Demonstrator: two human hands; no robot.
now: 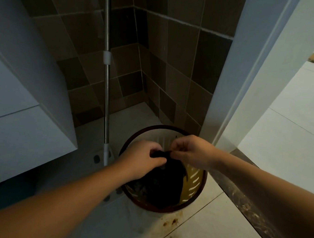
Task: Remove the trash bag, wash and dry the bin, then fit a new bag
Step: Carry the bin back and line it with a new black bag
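The bin (195, 184), a round slotted container with a dark rim, stood on the pale tiled floor (207, 225) in the corner beside the white door frame (230, 96). The black trash bag (161, 183) sat inside the bin, its gathered neck raised above the rim. The left hand (142, 160) was curled with thumb and fingers pinching the neck of the bag. The right hand (190, 152) was likewise closed, its fingertips pinching the same gathered neck from the opposite side. A mop handle (106, 99) stood upright just behind the bin, next to a white cabinet (28, 125). Brown stains (172, 222) marked the floor near the bin. No legible writing or brand was visible.
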